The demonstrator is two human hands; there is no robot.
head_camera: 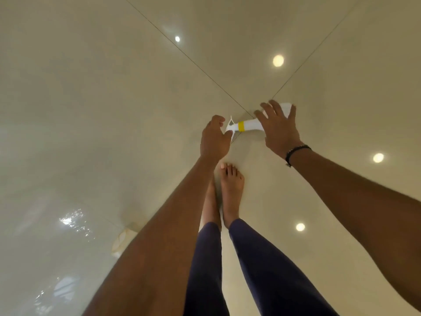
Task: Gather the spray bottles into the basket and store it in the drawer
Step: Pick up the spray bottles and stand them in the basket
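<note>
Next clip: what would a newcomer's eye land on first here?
A white spray bottle with a yellow collar lies on its side on the glossy tiled floor at centre. The left hand reaches for its trigger end, the right hand spreads over its body. Bare feet stand just below.

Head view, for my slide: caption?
Both hands reach a white spray bottle lying on the tiled floor.
</note>
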